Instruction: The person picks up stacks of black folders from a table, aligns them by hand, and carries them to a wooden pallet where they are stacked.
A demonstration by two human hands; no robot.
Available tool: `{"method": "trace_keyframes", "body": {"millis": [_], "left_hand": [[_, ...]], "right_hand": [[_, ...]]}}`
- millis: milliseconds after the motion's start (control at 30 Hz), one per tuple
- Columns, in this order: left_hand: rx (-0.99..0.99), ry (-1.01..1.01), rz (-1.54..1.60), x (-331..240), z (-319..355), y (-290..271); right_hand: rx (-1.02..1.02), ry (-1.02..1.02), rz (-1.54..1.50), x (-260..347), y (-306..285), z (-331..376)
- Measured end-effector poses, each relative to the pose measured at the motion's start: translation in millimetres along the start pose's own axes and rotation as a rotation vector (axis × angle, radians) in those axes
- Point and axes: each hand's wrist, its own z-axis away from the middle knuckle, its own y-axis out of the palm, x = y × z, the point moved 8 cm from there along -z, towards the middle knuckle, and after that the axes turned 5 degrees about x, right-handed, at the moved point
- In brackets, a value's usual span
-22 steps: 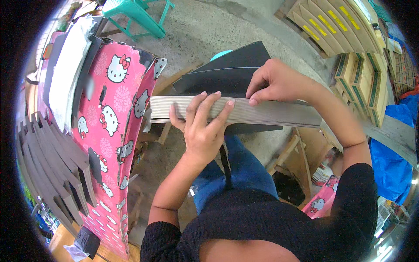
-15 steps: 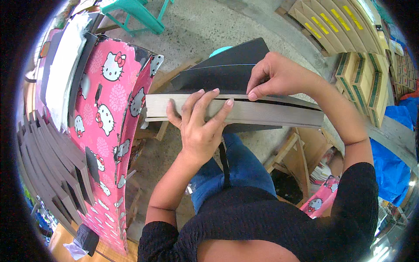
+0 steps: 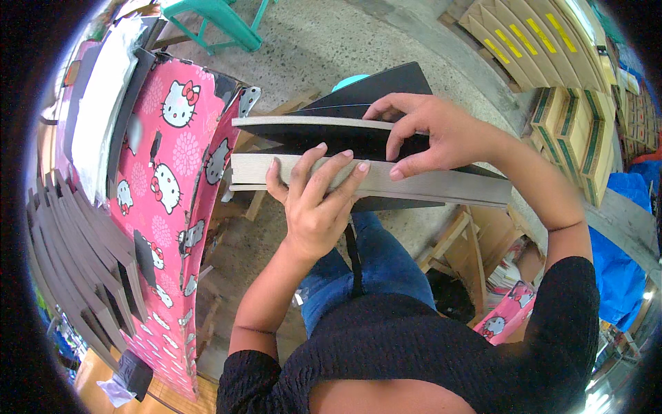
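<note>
The left hand (image 3: 318, 200) presses flat on the grey board stack (image 3: 386, 181) over her lap while the right hand (image 3: 434, 134) pinches up the top black-faced board (image 3: 324, 127), which, I think, can slip and scatter the stack.

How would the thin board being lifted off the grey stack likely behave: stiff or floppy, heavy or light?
Probably fairly stiff: the lifted board stays nearly flat though the right hand grips only one part. Likely light, since fingers alone raise it off the stack.
</note>
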Motion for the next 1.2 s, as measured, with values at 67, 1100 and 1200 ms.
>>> {"method": "trace_keyframes", "body": {"millis": [67,1100,1200], "left_hand": [[-0.003,-0.004,0.005,0.4,-0.3,0.9],[0.027,-0.011,0.0,-1.3,5.8,-1.4],[0.031,-0.02,0.007,-1.1,7.3,-1.8]], "right_hand": [[0.013,0.009,0.029,-5.3,4.9,-0.7],[-0.006,0.022,0.018,-2.6,8.1,1.6],[-0.043,-0.01,0.077,2.4,8.6,3.3]]}}
